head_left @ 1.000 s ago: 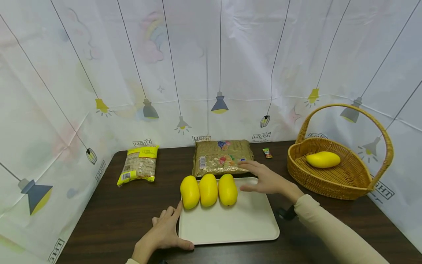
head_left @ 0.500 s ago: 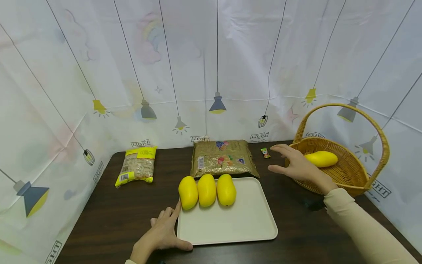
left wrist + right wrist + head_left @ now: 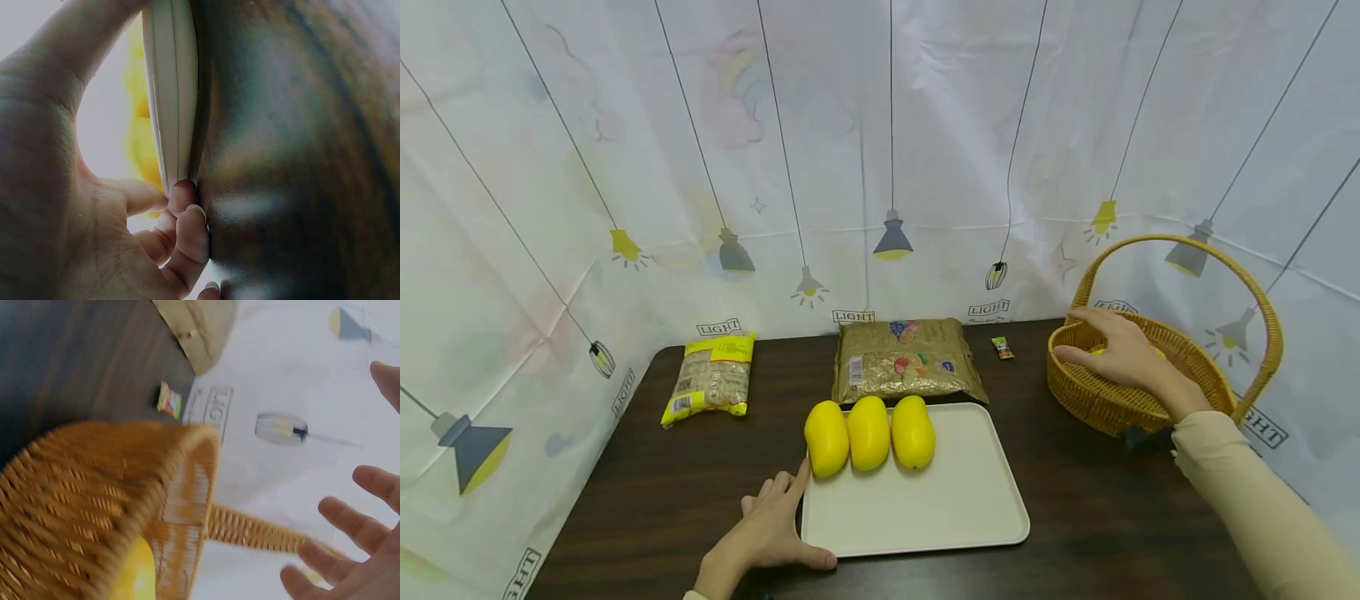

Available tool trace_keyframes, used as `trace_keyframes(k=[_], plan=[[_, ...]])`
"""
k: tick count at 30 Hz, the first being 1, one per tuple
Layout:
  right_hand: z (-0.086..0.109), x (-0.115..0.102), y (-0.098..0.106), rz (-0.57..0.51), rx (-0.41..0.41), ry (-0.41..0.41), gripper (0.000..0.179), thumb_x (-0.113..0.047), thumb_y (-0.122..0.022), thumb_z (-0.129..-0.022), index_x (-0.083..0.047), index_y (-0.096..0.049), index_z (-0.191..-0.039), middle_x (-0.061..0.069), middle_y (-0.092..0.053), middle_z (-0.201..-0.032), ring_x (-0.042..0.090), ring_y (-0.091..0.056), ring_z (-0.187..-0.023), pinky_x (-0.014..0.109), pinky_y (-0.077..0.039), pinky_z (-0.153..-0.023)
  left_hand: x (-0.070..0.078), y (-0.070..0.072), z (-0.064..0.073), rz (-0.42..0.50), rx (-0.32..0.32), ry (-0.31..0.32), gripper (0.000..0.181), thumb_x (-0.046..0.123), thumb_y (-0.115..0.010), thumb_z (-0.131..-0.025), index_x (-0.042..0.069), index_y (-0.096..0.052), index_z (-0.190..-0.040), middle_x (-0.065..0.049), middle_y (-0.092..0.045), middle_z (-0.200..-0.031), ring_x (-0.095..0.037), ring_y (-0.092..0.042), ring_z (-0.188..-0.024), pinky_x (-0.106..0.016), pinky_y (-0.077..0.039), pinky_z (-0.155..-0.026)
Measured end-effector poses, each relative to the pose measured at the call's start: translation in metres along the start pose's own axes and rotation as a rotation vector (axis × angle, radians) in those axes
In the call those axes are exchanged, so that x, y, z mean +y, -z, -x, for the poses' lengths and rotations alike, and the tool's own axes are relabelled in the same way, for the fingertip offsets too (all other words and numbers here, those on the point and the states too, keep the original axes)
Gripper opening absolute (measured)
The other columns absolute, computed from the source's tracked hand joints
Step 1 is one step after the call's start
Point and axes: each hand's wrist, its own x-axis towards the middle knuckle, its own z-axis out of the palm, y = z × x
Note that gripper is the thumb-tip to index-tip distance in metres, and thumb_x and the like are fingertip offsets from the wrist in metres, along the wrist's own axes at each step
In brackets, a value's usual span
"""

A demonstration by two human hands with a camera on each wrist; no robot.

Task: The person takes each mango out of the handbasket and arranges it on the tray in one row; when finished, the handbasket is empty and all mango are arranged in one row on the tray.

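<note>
In the head view my left hand [image 3: 767, 529] rests at the near left corner of a cream tray [image 3: 940, 508]. Its thumb lies along the front edge and its index fingertip touches the left side; the left wrist view shows other fingers loosely bent against the rim. Three yellow mangoes stand in a row on the tray: left mango [image 3: 827, 439], middle mango [image 3: 868, 433] and right mango [image 3: 913, 432]. Over the wicker basket [image 3: 1090, 408] hovers my right hand [image 3: 1116, 354], fingers spread and holding nothing. It mostly hides a mango [image 3: 139, 575] inside, partly visible in the right wrist view.
Behind the tray lies a gold foil bag [image 3: 910, 358]. A yellow and clear packet [image 3: 711, 379] is at the back left. A small candy wrapper [image 3: 1002, 347] lies near the basket. The basket's tall handle [image 3: 1262, 308] arches over it, close to the curtain [image 3: 940, 167].
My right hand has travelled rightward from beside the right mango on the tray to above the basket, fingers apart. The left hand has stayed at the tray's corner.
</note>
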Motion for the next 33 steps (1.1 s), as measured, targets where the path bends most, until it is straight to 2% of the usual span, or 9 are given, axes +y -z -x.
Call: trace_keyframes(k=[6,12,16,22,33], plan=[[-0.005,0.025,0.014,-0.029,-0.045,-0.089,0.085,-0.054,-0.059,-0.096,-0.006,-0.027,-0.159,0.031,-0.02,-0.163,0.055,-0.017,-0.148,0.074,-0.016,-0.111,0.001,0.001,0.003,0.009,-0.005,-0.009,0.142,0.072,-0.086,-0.056,0.022,-0.009,-0.164,-0.006,-0.05,-0.121,-0.02,-0.039,-0.099,-0.042,-0.02,-0.072],[-0.014,0.058,0.017,-0.002,-0.077,-0.141,0.088,-0.057,-0.051,-0.098,-0.003,-0.02,-0.16,0.035,-0.016,-0.161,0.059,-0.016,-0.146,0.075,-0.014,-0.111,-0.002,-0.001,0.001,0.004,-0.016,-0.003,0.142,0.074,-0.085,-0.055,0.022,-0.009,-0.164,-0.006,-0.049,-0.121,-0.02,-0.038,-0.099,-0.042,-0.02,-0.072],[-0.02,0.071,0.024,0.04,-0.074,-0.159,0.088,-0.059,-0.049,-0.098,-0.002,-0.022,-0.159,0.039,-0.02,-0.158,0.062,-0.018,-0.142,0.077,-0.015,-0.108,-0.002,-0.001,0.0,-0.006,-0.009,0.001,0.143,0.075,-0.085,-0.055,0.022,-0.009,-0.164,-0.006,-0.049,-0.122,-0.02,-0.038,-0.099,-0.041,-0.02,-0.072],[-0.027,0.076,0.032,0.07,-0.101,-0.176,0.088,-0.061,-0.045,-0.099,-0.001,-0.023,-0.159,0.042,-0.019,-0.156,0.065,-0.017,-0.14,0.079,-0.017,-0.105,-0.001,0.002,0.0,-0.011,0.002,-0.003,0.143,0.074,-0.085,-0.055,0.022,-0.009,-0.164,-0.005,-0.049,-0.122,-0.02,-0.039,-0.1,-0.042,-0.021,-0.072],[-0.036,0.104,0.021,0.071,-0.182,-0.208,0.092,-0.064,-0.047,-0.097,0.004,-0.028,-0.155,0.044,-0.02,-0.153,0.065,-0.02,-0.137,0.078,-0.019,-0.105,0.0,0.002,0.0,-0.015,-0.004,-0.016,0.141,0.073,-0.085,-0.057,0.022,-0.008,-0.164,-0.006,-0.048,-0.12,-0.02,-0.038,-0.099,-0.043,-0.021,-0.073]])
